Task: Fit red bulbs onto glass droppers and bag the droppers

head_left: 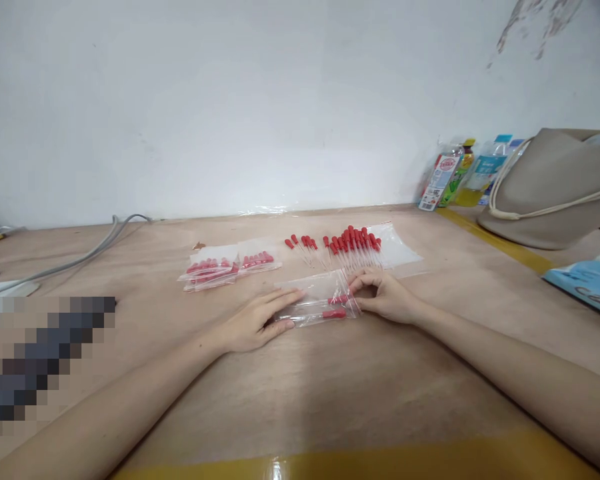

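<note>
A small clear zip bag (pixel 319 293) lies on the wooden table (pixel 300 387) between my hands, with red-capped droppers (pixel 335 313) inside it. My left hand (pixel 256 323) rests flat on the bag's left end, fingers spread over the plastic. My right hand (pixel 384 295) pinches the bag's right edge with curled fingers. Just behind the bag lies a loose row of red-capped glass droppers (pixel 347 245), partly on a clear plastic sheet (pixel 399 253). To the left sit filled bags of droppers (pixel 226 268) in a small pile.
A grey cable (pixel 87 253) runs along the back left. Bottles in plastic (pixel 460 175) stand at the wall on the right, beside a beige bag with cord handles (pixel 555 190). A blue packet (pixel 587 283) lies at the right edge. Yellow tape (pixel 360 463) lines the near edge.
</note>
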`<state>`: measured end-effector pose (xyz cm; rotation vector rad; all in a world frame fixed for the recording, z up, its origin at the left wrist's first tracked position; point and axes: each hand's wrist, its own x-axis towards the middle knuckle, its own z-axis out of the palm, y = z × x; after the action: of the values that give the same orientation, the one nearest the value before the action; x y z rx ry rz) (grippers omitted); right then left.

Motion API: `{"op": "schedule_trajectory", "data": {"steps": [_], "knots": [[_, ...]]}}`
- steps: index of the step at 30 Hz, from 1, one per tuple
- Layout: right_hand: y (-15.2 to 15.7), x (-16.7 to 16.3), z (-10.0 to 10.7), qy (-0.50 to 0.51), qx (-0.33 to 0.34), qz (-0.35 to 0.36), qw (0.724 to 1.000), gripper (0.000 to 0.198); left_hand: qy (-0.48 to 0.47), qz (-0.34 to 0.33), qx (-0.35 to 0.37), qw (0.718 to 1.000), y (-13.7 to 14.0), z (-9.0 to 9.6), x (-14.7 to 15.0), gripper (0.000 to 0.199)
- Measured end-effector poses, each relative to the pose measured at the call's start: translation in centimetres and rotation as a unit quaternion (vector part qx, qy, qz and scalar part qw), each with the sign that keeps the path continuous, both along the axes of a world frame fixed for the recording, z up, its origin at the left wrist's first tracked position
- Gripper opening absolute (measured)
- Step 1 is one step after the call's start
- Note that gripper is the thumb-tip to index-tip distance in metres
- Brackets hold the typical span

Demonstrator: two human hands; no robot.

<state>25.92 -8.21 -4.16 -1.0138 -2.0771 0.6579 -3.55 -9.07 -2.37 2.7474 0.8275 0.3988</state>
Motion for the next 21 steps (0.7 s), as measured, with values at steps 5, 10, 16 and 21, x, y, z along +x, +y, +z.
{"op": "schedule_trajectory", "data": {"steps": [5,10,16,21], "knots": [[0.1,-0.5,-0.5,-0.026,0.043,-0.027,0.998,0.014,-0.005,0.0,-0.003,1.0,0.0,0.0,0.1,0.049],[-0.3,-0.3,-0.3,-0.08,0.058,-0.002,0.995,0.012,-0.003,-0.005,-0.011,1.0,0.0,0.0,0.1,0.043],[0.7,0.2,1.1,-0.061,0.042,-0.075,0.994,0.014,0.013,-0.011,0.0,1.0,0.1,0.1,0.2,0.043],[4.3,-1.5,3.3,-0.138,0.07,-0.22,0.963,0.013,0.02,-0.012,0.011,1.0,0.0,0.2,0.1,0.041]]}}
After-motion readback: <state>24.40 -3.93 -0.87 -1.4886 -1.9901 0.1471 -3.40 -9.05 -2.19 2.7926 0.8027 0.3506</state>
